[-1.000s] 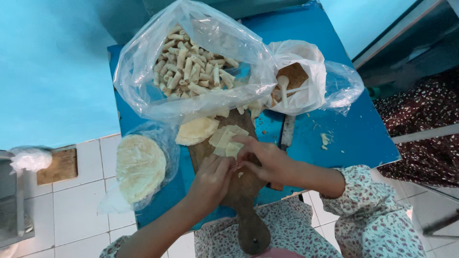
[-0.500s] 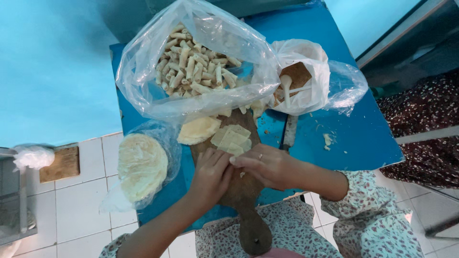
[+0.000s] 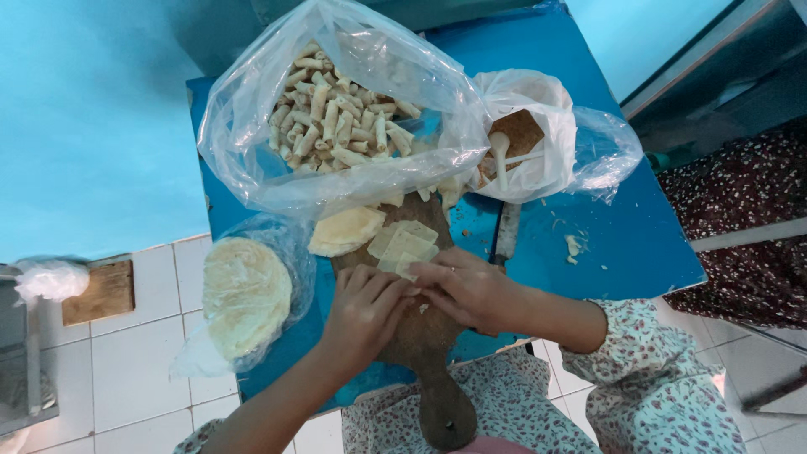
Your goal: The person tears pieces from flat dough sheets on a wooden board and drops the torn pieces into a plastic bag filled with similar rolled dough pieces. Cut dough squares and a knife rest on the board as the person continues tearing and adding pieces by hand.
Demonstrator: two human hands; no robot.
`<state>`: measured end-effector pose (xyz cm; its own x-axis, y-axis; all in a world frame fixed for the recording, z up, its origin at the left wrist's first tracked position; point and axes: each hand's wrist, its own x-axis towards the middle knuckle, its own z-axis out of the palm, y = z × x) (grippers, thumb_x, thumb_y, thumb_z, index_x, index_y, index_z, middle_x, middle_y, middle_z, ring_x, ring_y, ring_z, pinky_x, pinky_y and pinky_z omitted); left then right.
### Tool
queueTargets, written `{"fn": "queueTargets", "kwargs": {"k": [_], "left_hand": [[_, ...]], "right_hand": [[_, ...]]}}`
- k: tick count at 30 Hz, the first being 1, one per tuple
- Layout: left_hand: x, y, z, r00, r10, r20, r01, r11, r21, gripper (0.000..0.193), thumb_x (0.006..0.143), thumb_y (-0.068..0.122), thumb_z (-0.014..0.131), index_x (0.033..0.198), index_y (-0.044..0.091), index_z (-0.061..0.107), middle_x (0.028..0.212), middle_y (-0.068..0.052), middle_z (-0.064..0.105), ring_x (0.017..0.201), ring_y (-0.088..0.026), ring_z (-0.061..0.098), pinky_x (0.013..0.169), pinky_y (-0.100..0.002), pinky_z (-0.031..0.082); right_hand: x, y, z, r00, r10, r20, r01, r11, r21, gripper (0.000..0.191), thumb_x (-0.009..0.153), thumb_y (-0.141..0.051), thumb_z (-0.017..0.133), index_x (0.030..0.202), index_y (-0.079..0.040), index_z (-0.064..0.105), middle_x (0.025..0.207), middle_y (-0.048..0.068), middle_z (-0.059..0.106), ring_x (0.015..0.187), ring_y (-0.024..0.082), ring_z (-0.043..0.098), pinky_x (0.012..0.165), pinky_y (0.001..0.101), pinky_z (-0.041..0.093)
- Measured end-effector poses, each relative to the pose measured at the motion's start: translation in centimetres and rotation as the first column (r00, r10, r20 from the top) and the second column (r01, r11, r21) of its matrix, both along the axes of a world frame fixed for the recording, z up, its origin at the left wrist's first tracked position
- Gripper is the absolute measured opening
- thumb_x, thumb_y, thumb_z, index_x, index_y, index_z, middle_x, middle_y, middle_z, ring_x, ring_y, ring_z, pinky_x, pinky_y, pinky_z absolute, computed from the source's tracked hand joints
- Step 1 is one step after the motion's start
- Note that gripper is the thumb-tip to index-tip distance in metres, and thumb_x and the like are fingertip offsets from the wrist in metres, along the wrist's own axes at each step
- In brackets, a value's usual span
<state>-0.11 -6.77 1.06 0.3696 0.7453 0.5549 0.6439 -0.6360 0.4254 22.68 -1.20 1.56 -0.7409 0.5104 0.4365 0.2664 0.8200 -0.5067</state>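
My left hand (image 3: 363,309) and my right hand (image 3: 465,289) meet over a brown wooden cutting board (image 3: 426,361) on a blue table (image 3: 622,244). Their fingertips pinch a small pale square wrapper (image 3: 405,268) at the near edge of a stack of cut wrappers (image 3: 407,244). A rounded pile of pale dough sheets (image 3: 345,230) lies at the board's far left. Behind the board, a large clear plastic bag (image 3: 353,118) is full of small rolled pastries.
A white bag (image 3: 525,139) with brown filling and a white spoon sits at the back right. A stack of round flat wrappers in plastic (image 3: 244,294) overhangs the table's left edge. A knife (image 3: 506,235) lies right of the board. White tiled floor lies left.
Both hands have slid closer together toward me along the board, drawing one wrapper off the stack's near edge. The bags and round wrappers have not moved.
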Motion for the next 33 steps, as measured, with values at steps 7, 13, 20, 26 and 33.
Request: {"fn": "queueTargets", "kwargs": {"k": [7, 13, 20, 26, 33], "left_hand": [[0.2, 0.1, -0.7, 0.998, 0.014, -0.064, -0.012, 0.999, 0.031, 0.025, 0.085, 0.011, 0.074, 0.108, 0.004, 0.071, 0.102, -0.006, 0.065, 0.098, -0.028, 0.06, 0.086, -0.045, 0.044], [0.6, -0.1, -0.7, 0.993, 0.08, -0.082, -0.076, 0.996, 0.049, 0.019, 0.082, 0.011, 0.074, 0.101, 0.009, 0.072, 0.101, -0.005, 0.065, 0.101, -0.028, 0.059, 0.089, -0.049, 0.04], [0.7, 0.0, -0.5, 0.994, 0.104, -0.029, -0.104, 0.995, 0.002, 0.021, 0.081, 0.009, 0.075, 0.102, 0.01, 0.072, 0.098, -0.004, 0.066, 0.101, -0.028, 0.06, 0.094, -0.051, 0.038], [0.6, 0.2, -0.4, 0.996, 0.089, 0.006, -0.088, 0.994, -0.065, 0.024, 0.078, 0.005, 0.072, 0.102, 0.01, 0.07, 0.098, -0.006, 0.064, 0.102, -0.03, 0.058, 0.096, -0.053, 0.038], [0.3, 0.7, -1.2, 0.994, 0.077, -0.078, -0.077, 0.997, 0.007, 0.025, 0.082, 0.009, 0.07, 0.106, 0.006, 0.07, 0.102, -0.006, 0.065, 0.102, -0.029, 0.059, 0.102, -0.058, 0.037]], "right_hand": [[0.1, -0.2, -0.9, 0.996, -0.049, -0.071, 0.045, 0.998, -0.054, 0.049, 0.088, -0.002, 0.075, 0.132, -0.009, 0.053, 0.127, 0.015, 0.068, 0.106, 0.035, 0.066, 0.089, 0.0446, 0.053], [-0.2, -0.2, -2.0, 0.988, -0.151, 0.011, 0.151, 0.977, -0.151, 0.038, 0.089, -0.004, 0.078, 0.12, -0.013, 0.058, 0.109, 0.011, 0.07, 0.101, 0.035, 0.067, 0.085, 0.0424, 0.055], [0.0, 0.4, -0.9, 0.997, 0.062, -0.054, -0.057, 0.994, 0.092, 0.053, 0.089, -0.007, 0.078, 0.134, -0.004, 0.051, 0.105, 0.013, 0.066, 0.097, 0.034, 0.065, 0.085, 0.0446, 0.053], [-0.6, 0.4, -0.4, 0.998, -0.044, -0.044, 0.045, 0.999, 0.02, 0.057, 0.087, -0.004, 0.078, 0.137, -0.007, 0.051, 0.101, 0.006, 0.07, 0.094, 0.032, 0.064, 0.088, 0.0445, 0.049], [-0.9, 0.5, -0.4, 0.994, -0.107, -0.026, 0.106, 0.994, -0.039, 0.066, 0.081, 0.003, 0.073, 0.141, -0.007, 0.048, 0.102, 0.004, 0.072, 0.099, 0.032, 0.064, 0.09, 0.0448, 0.047]]}}
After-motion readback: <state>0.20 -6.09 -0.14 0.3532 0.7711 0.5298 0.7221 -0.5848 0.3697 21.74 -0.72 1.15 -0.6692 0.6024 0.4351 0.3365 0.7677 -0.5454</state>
